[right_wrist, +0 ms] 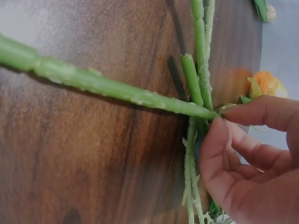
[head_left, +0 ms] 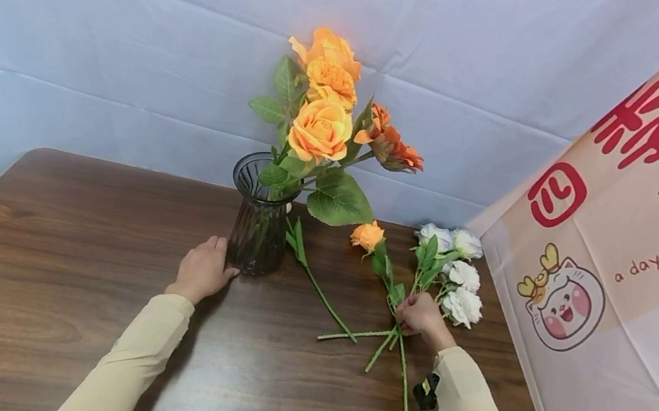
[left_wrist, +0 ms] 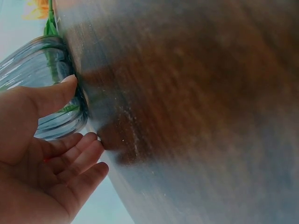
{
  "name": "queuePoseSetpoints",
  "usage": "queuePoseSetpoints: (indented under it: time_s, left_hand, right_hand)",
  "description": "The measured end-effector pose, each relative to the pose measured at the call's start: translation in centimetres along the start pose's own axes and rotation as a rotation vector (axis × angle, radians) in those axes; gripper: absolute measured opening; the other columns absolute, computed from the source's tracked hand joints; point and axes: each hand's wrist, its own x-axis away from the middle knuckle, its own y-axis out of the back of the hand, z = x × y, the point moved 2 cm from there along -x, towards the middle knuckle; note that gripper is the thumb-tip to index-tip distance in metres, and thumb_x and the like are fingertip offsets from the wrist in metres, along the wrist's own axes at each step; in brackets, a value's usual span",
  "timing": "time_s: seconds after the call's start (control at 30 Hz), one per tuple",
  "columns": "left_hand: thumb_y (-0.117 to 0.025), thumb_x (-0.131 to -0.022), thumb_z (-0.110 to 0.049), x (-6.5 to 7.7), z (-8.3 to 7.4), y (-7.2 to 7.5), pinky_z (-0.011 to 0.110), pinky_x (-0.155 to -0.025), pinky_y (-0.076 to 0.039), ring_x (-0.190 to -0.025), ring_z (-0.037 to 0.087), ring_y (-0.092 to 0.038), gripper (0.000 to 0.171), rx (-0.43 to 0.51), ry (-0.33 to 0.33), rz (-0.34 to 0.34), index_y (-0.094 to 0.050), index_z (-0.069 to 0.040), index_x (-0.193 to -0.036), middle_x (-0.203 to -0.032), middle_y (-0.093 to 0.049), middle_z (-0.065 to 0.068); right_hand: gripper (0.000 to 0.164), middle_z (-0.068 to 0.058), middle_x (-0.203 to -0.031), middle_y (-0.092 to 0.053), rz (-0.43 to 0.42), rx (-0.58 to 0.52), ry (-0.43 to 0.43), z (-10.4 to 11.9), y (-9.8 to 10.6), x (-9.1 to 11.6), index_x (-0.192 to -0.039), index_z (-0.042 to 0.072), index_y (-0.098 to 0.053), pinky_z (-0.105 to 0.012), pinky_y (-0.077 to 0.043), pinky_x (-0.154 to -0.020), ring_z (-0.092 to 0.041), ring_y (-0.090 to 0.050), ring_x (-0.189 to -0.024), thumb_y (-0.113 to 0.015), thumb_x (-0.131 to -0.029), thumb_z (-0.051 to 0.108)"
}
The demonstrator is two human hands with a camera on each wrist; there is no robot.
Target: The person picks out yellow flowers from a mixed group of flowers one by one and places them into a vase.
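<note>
A dark ribbed glass vase [head_left: 244, 231] stands upright at the back of the table, holding orange roses [head_left: 320, 131] and a darker rust-orange flower [head_left: 399, 152] that leans right. Beside the vase's base rests my left hand [head_left: 201, 273]; its thumb [left_wrist: 56, 94] touches the glass and the fingers lie loosely extended along the side. My right hand [head_left: 421, 315] pinches a green stem [right_wrist: 117, 88] between thumb and forefinger. That stem runs up to a small orange rose [head_left: 368, 235] and crosses other stems. White flowers [head_left: 461, 305] lie just beyond the right hand.
A loose green stem with leaves [head_left: 324, 298] lies between the vase and the right hand. White cloth [head_left: 164, 64] hangs behind the wooden table [head_left: 65, 279]. A printed banner [head_left: 642, 233] borders the right side.
</note>
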Motion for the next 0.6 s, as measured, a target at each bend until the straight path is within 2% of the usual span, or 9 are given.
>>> queuePoseSetpoints:
  time_s: [0.23, 0.47, 0.6]
  left_hand:
    - [-0.067, -0.083, -0.030, -0.10, 0.04, -0.07, 0.050, -0.083, -0.044, -0.099, 0.039, -0.054, 0.062, -0.002, 0.000, 0.003, -0.044, 0.012, -0.122, -0.116, -0.050, 0.026]
    - [-0.066, -0.084, -0.030, -0.13, 0.04, -0.08, 0.049, -0.084, -0.044, -0.102, 0.039, -0.053, 0.062, -0.006, 0.004, 0.016, -0.043, 0.012, -0.123, -0.118, -0.049, 0.026]
    - [-0.066, -0.084, -0.030, -0.15, 0.01, -0.04, 0.049, -0.085, -0.043, -0.104, 0.039, -0.052, 0.063, -0.011, 0.008, 0.028, -0.042, 0.012, -0.124, -0.119, -0.048, 0.026]
  right_hand:
    - [0.009, -0.010, -0.065, -0.054, 0.021, 0.010, 0.002, -0.05, 0.00, -0.02, -0.079, -0.009, -0.061, -0.033, -0.051, -0.052, -0.017, -0.051, -0.052, -0.052, -0.077, -0.010]
    - [0.016, -0.006, -0.057, -0.048, 0.059, 0.003, -0.004, 0.10, 0.14, -0.10, -0.068, -0.003, -0.057, -0.033, -0.050, -0.050, -0.014, -0.046, -0.047, -0.049, -0.080, -0.008]
    - [0.015, -0.006, -0.057, -0.048, 0.083, -0.007, -0.016, 0.21, 0.27, -0.07, -0.069, -0.003, -0.058, -0.032, -0.050, -0.050, -0.013, -0.045, -0.045, -0.050, -0.081, -0.008]
